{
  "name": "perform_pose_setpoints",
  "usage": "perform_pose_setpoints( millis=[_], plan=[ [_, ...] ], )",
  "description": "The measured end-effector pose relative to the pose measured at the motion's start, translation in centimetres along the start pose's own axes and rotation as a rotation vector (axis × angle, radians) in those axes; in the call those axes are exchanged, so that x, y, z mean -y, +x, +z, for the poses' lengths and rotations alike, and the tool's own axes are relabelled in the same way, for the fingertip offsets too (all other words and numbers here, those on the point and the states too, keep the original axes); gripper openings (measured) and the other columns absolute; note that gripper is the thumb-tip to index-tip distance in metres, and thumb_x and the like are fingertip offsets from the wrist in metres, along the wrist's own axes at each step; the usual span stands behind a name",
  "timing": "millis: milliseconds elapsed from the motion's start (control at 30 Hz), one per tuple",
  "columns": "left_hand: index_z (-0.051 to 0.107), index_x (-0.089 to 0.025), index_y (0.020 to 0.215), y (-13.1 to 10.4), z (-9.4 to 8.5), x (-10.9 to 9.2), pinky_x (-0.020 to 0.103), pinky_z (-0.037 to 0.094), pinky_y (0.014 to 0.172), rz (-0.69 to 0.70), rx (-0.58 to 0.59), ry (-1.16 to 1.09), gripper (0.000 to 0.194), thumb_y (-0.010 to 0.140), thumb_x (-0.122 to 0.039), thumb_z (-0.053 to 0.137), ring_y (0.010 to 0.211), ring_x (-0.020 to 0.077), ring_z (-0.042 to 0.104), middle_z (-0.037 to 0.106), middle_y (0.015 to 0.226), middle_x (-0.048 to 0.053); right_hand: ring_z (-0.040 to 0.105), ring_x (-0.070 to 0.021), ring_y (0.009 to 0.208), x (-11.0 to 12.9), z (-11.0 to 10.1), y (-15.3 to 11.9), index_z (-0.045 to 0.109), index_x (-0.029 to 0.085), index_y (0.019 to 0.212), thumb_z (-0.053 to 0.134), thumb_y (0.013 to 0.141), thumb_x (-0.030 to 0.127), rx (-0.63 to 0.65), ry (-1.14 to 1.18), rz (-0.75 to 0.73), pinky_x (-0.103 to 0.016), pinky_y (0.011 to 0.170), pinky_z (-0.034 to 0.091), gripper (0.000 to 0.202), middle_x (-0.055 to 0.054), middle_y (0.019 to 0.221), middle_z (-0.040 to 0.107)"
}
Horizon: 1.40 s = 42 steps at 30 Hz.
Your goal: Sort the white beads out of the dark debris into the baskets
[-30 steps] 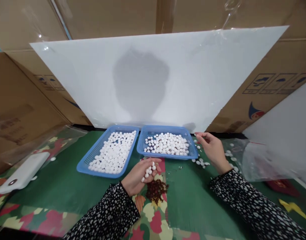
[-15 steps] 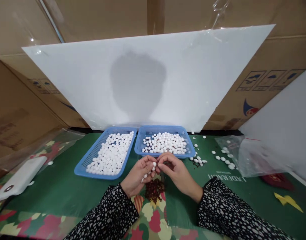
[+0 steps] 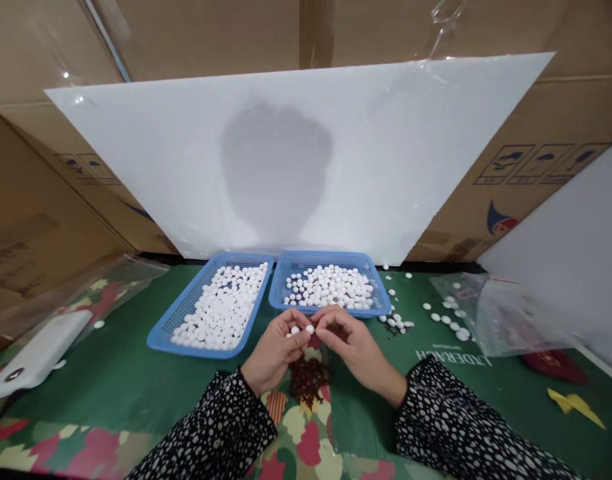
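My left hand is closed, with a small white ball pinched at its thumb and fingertips. Another white ball shows within its curled fingers. Against the pinched ball, my right hand has its thumb and fingertips drawn together; whatever they grip is too small to make out. Just below the hands lies a pile of dark reddish-brown bits. Behind them stands a blue basket holding white balls and some dark bits. A second blue basket full of white balls is to the left.
Loose white balls are scattered at the right near a clear plastic bag. Yellow scraps lie at far right. A white handled object rests at the left. Behind the table, a white board leans on cardboard.
My left thumb has come in over the balls, so those lower in the palm are now covered. My right hand has barely moved.
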<state>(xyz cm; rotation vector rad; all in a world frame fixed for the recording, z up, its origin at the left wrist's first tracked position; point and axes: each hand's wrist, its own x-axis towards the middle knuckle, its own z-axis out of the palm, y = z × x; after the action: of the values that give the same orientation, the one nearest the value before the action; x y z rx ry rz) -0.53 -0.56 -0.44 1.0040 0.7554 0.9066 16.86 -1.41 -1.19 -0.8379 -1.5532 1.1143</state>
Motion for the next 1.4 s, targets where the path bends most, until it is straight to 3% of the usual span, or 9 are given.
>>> perform_pose_setpoints(
  millis=[567, 933, 1067, 1167, 1400],
  plan=[
    [0.048, -0.016, 0.073, 0.1, 0.2, 0.5, 0.016, 0.014, 0.04, 0.065, -0.074, -0.037, 0.029, 0.074, -0.024, 0.077, 0.05, 0.0028, 0.027, 0.044, 0.07, -0.005, 0.059, -0.0172, 0.091, 0.0, 0.7, -0.2, 0.059, 0.021, 0.084, 0.059, 0.09, 0.02, -0.067, -0.09, -0.063, -0.03, 0.079, 0.045, 0.006, -0.003, 0.097, 0.064],
    [0.044, -0.017, 0.072, -0.1, 0.4, 0.7, 0.017, 0.015, 0.042, 0.086, -0.066, 0.011, 0.032, 0.076, -0.026, 0.074, 0.047, 0.0023, 0.022, 0.042, 0.062, -0.008, 0.064, -0.0176, 0.083, -0.2, 1.2, -0.3, 0.061, 0.022, 0.09, 0.062, 0.088, 0.023, -0.134, -0.126, -0.05, -0.03, 0.075, 0.05, 0.002, -0.002, 0.089, 0.068],
    [0.043, -0.018, 0.074, 0.1, 0.2, 0.7, 0.017, 0.016, 0.042, 0.089, -0.073, 0.021, 0.032, 0.077, -0.026, 0.074, 0.048, 0.0034, 0.025, 0.043, 0.064, -0.007, 0.064, -0.0182, 0.093, 0.0, 0.6, 0.0, 0.065, 0.027, 0.107, 0.058, 0.091, 0.02, -0.051, -0.196, -0.112, -0.035, 0.083, 0.05, 0.019, -0.002, 0.099, 0.07],
    [0.042, -0.019, 0.076, 0.3, 0.2, 0.5, 0.016, 0.017, 0.041, 0.081, -0.087, 0.01, 0.035, 0.075, -0.027, 0.076, 0.048, 0.0038, 0.026, 0.041, 0.062, -0.008, 0.064, -0.018, 0.094, 0.4, 0.2, 0.1, 0.069, 0.03, 0.106, 0.058, 0.092, 0.018, 0.011, -0.231, -0.135, -0.035, 0.084, 0.05, 0.021, -0.001, 0.1, 0.071],
    [0.054, -0.017, 0.079, 0.4, -0.3, 0.3, 0.016, 0.014, 0.038, -0.033, -0.184, 0.129, 0.036, 0.081, -0.052, 0.062, 0.044, 0.0044, 0.033, 0.051, 0.06, -0.003, 0.067, -0.0175, 0.086, 0.6, -1.2, 0.9, 0.068, 0.024, 0.1, 0.059, 0.09, 0.022, -0.037, -0.213, -0.121, -0.033, 0.078, 0.054, 0.013, -0.002, 0.095, 0.072]
  ],
)
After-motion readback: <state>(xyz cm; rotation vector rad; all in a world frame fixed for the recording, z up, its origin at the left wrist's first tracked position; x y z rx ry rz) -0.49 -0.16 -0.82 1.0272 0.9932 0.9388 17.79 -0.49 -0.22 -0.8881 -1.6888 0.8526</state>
